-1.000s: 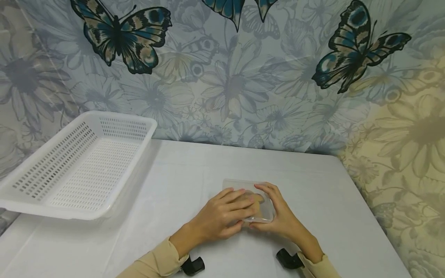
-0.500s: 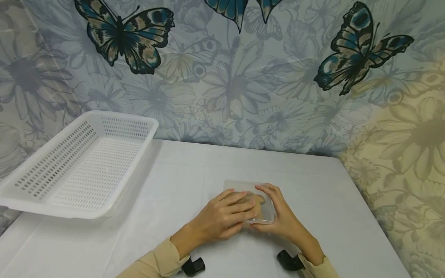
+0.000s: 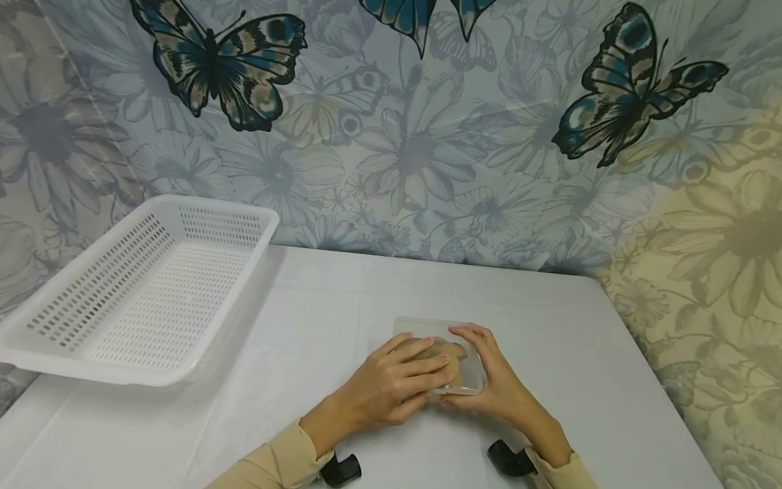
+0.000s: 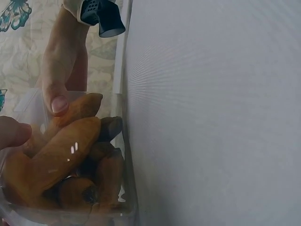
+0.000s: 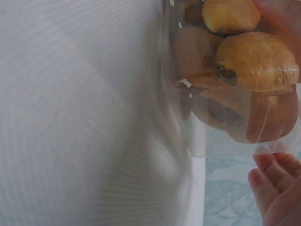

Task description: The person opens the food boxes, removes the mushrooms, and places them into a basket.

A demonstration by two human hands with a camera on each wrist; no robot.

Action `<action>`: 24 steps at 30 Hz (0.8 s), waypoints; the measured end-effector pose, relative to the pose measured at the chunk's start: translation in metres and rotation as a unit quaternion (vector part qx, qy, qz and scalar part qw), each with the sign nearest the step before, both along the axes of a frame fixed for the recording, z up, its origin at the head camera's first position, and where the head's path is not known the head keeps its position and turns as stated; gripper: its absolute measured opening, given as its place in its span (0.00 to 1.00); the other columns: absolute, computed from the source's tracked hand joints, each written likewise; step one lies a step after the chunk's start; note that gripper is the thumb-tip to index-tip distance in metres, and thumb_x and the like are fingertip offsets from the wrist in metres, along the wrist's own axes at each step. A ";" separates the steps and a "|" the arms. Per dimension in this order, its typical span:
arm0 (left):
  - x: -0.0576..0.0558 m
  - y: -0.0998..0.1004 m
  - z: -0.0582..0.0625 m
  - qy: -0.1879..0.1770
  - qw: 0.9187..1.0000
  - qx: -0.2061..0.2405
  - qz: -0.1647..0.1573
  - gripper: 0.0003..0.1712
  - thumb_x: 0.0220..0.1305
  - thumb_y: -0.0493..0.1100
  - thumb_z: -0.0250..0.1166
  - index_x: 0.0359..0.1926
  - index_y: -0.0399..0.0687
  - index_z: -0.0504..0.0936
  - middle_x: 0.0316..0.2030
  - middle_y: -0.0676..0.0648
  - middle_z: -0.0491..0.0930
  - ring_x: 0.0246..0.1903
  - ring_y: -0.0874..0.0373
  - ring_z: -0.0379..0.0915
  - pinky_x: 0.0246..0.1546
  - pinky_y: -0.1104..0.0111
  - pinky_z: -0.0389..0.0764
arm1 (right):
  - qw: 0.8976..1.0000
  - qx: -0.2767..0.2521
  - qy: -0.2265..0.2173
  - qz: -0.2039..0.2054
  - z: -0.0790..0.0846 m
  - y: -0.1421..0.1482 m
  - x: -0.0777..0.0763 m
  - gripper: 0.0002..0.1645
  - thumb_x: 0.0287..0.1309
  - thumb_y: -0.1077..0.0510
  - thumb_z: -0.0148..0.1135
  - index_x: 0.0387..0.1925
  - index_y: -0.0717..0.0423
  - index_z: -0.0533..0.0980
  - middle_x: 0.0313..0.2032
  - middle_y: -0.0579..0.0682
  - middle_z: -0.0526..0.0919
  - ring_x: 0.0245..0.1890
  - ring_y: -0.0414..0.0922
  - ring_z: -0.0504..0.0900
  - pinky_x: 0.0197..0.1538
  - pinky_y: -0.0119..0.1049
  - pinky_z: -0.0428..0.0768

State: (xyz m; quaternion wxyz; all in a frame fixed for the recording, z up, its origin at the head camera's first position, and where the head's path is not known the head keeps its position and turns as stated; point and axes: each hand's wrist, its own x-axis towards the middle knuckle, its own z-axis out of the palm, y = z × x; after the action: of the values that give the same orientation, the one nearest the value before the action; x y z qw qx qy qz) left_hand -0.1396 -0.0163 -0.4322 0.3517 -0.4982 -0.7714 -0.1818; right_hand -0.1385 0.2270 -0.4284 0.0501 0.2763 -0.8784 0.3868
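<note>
At five o'clock from the middle of the head view, here's a clear box (image 3: pixel 411 325) of tan-brown pieces (image 4: pixel 70 141), low over the table (image 3: pixel 342 292). The right hand (image 3: pixel 491 373) clamps thumb and fingers on its three-o'clock end; the left hand (image 3: pixel 387 384) rests slightly spread fingers across the nine-o'clock side, hiding much inside. Steadying looks like the step; shifting it would call for even support. From it, the white basket (image 3: pixel 122 375) stands well apart, between nine and ten.
</note>
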 end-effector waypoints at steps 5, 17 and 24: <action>0.002 0.001 0.002 -0.016 1.000 0.000 0.001 0.23 0.58 0.47 0.69 0.56 0.57 0.84 0.56 0.54 0.83 0.62 0.52 0.75 0.65 0.54 0.74 | 1.000 -0.001 -0.002 -0.002 0.000 0.000 0.000 0.63 0.31 0.51 0.87 0.71 0.46 0.61 0.66 0.58 0.61 0.65 0.56 0.64 0.58 0.68 0.71; 0.000 0.005 0.001 0.062 0.997 -0.017 0.037 0.19 0.60 0.53 0.68 0.52 0.57 0.85 0.56 0.51 0.82 0.58 0.50 0.78 0.61 0.58 0.78 | 1.000 -0.001 0.007 0.000 0.000 0.000 0.000 0.63 0.32 0.51 0.87 0.71 0.47 0.62 0.66 0.56 0.62 0.66 0.45 0.62 0.59 0.67 0.71; 0.001 0.009 -0.003 0.109 0.991 -0.019 0.073 0.22 0.63 0.56 0.65 0.55 0.55 0.83 0.56 0.51 0.82 0.58 0.50 0.78 0.59 0.58 0.79 | 1.000 -0.003 0.006 -0.002 -0.001 0.000 -0.001 0.68 0.30 0.53 0.87 0.73 0.53 0.57 0.66 0.59 0.63 0.66 0.46 0.62 0.60 0.69 0.70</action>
State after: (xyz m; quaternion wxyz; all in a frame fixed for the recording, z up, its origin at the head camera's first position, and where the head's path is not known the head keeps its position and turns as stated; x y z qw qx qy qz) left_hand -0.1391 -0.0075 -0.4349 0.4370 -0.4639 -0.7658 -0.0857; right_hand -0.1393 0.2270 -0.4294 0.0571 0.2763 -0.8774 0.3880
